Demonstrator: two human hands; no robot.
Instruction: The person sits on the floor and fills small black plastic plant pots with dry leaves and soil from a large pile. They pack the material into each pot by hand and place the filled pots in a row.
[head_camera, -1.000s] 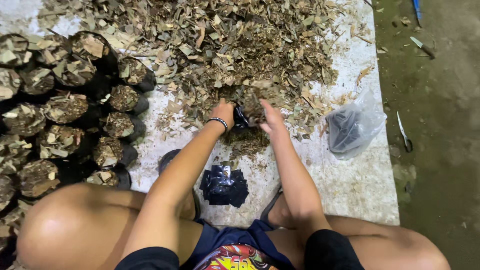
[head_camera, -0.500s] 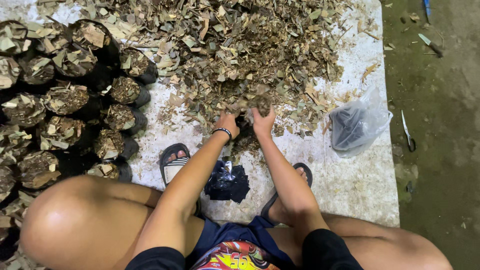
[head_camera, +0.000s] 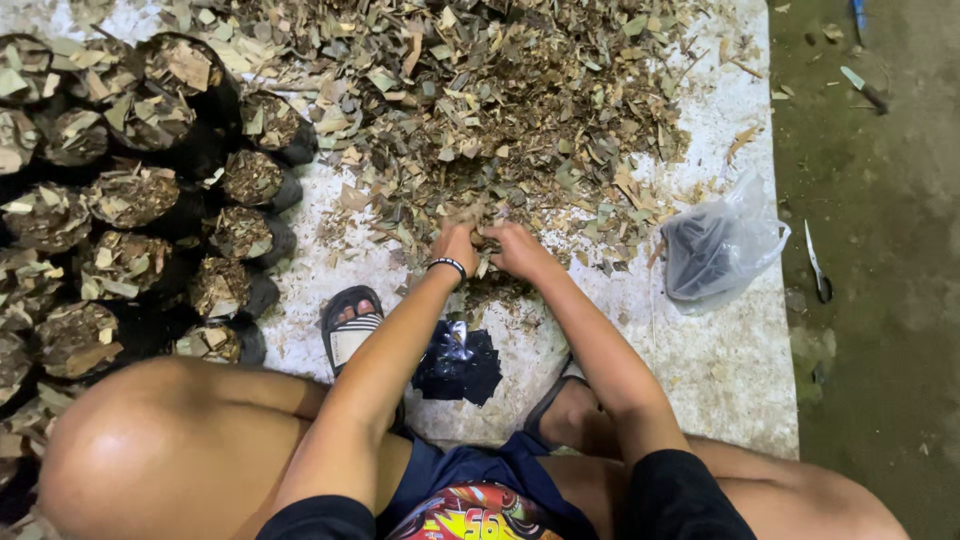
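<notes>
Person squats on a pale sheet (head_camera: 700, 380), knees wide, sandalled left foot (head_camera: 350, 325) flat on it. Just ahead of the shorts lies a stack of flat black bags (head_camera: 460, 365), between the feet, untouched.

Left hand (head_camera: 455, 245), black band at the wrist, and right hand (head_camera: 520, 250) sit side by side, nearly touching, at the near edge of the leaf pile (head_camera: 500, 100). Both are palm down, fingers curled and pushed into the loose dry leaf chips. Fingertips are buried in the litter, so chips lie over and around them as well as under the palms. Looks like both are bunched on a handful of chips, but the grip itself is hidden, so I can't tell for certain whether they hold anything or how far they're closed. No bag visible in either hand in this view.

Pile spreads from the hands away to the far edge of the sheet, thickest at centre, thinning out to scattered bits on the right.

Left side: rows of filled bags (head_camera: 130, 200), black, upright, packed tight, tops stuffed with the same chips. Nearest row is just beside the left knee.

Right side: a clear plastic bag (head_camera: 720, 245) holding something dark, near the sheet edge, well apart from the hands. Beyond it, on the dirt floor, a small knife (head_camera: 815, 265) and another blade (head_camera: 862, 88) farther off.
</notes>
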